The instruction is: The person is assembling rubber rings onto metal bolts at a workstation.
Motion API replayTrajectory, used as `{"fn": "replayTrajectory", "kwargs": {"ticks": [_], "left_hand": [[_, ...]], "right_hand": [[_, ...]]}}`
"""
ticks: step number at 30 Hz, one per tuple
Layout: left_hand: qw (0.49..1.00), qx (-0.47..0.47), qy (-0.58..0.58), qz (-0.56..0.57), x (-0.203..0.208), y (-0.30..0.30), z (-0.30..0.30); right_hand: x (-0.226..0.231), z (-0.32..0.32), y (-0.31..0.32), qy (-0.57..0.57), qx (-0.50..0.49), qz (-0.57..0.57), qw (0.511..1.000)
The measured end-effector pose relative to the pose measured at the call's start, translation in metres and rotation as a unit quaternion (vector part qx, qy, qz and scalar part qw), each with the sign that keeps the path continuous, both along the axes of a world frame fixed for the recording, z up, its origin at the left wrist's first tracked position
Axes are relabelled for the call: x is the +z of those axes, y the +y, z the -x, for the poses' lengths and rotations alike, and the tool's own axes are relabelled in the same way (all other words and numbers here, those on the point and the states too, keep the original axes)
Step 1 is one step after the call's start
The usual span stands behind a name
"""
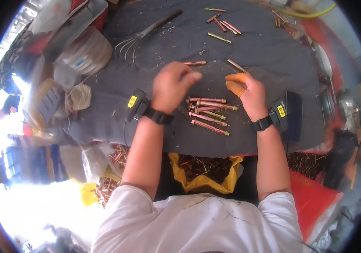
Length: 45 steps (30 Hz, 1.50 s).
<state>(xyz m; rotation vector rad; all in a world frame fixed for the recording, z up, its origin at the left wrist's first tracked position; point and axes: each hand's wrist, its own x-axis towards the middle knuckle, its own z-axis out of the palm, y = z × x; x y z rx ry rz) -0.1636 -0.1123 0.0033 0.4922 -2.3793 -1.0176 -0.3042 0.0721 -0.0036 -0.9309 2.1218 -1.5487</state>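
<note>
My left hand (174, 84) is above the dark cloth, thumb and forefinger drawn together in a pinch; anything between them is too small or hidden to make out. Just beyond its knuckles lies a copper-coloured anchor bolt (196, 63). My right hand (250, 93) wears orange finger covers (236, 84) on thumb and forefinger. Those two tips are slightly apart, with nothing visible between them. Beside them, a brass-coloured rod-like piece (236, 65) lies on the cloth. A small pile of assembled anchor bolts (209, 119) rests below and between my hands.
Loose bolts and sleeves (226, 26) lie farther back, near a wire hand rake (136, 41). Plastic tubs (85, 52) crowd the left edge. At my lap, a yellow-rimmed bag (201, 184) holds many metal pieces. A dark flat device (293, 116) lies by my right wrist.
</note>
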Motion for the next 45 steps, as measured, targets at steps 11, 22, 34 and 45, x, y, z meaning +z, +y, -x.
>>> {"fn": "replayTrajectory", "kwargs": {"ticks": [11, 22, 34, 45], "left_hand": [[0.948, 0.084, -0.167, 0.256, -0.027, -0.019, 0.007], [0.959, -0.026, -0.012, -0.282, 0.0, 0.003, 0.006], [0.941, -0.095, -0.049, -0.322, 0.005, 0.017, 0.001], [0.941, -0.095, -0.043, -0.322, 0.005, 0.015, 0.0]], "right_hand": [[0.0, -0.012, -0.004, 0.169, 0.022, -0.077, 0.982], [0.003, 0.003, 0.0, -0.249, -0.008, 0.094, 0.964], [0.005, 0.003, 0.004, -0.226, 0.001, 0.075, 0.971], [0.0, 0.011, 0.005, -0.243, 0.026, 0.04, 0.969]]}}
